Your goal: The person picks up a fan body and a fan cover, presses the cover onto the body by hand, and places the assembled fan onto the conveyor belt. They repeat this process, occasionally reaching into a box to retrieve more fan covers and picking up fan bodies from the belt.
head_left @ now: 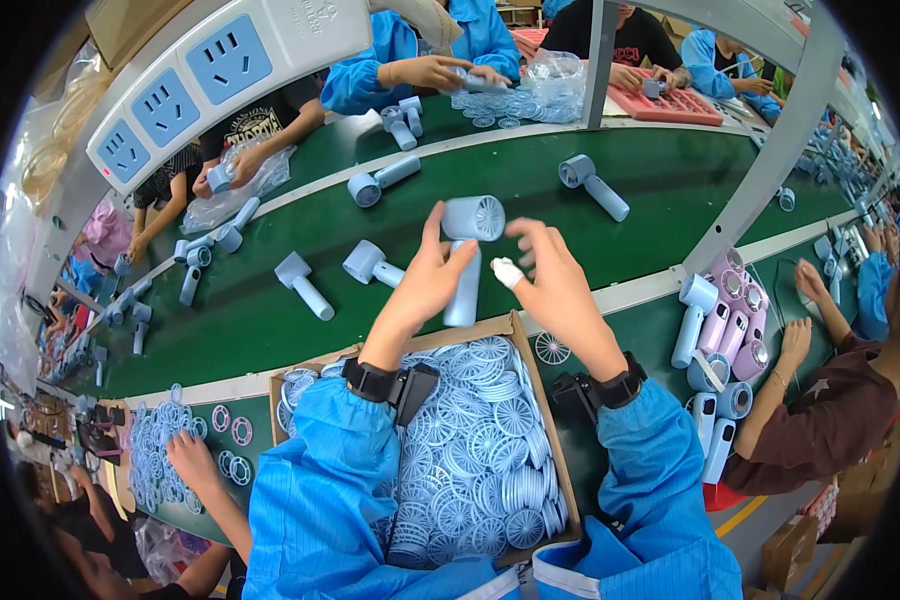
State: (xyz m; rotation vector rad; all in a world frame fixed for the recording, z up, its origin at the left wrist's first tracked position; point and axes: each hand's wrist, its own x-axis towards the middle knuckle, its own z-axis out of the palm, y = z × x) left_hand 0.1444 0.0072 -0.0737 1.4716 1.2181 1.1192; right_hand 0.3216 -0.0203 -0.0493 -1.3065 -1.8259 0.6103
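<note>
Head view: left hand (425, 285) grips pale-blue handheld fan (467, 255) above cardboard box (530, 375)

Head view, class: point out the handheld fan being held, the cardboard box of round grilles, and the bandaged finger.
Handheld fan (465, 285): head view, on its light blue handle.
Cardboard box (533, 368): head view, on its right wall.
Bandaged finger (507, 272): head view, on the white wrap, right hand.

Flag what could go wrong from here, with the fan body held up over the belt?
1. The left hand alone grips the light blue fan body by its handle; the right hand is open beside it, so it might slip onto the green belt.
2. One round grille lies loose outside the cardboard box of grilles, and could get knocked away.
3. A bandaged right fingertip may weaken the grip.
</note>
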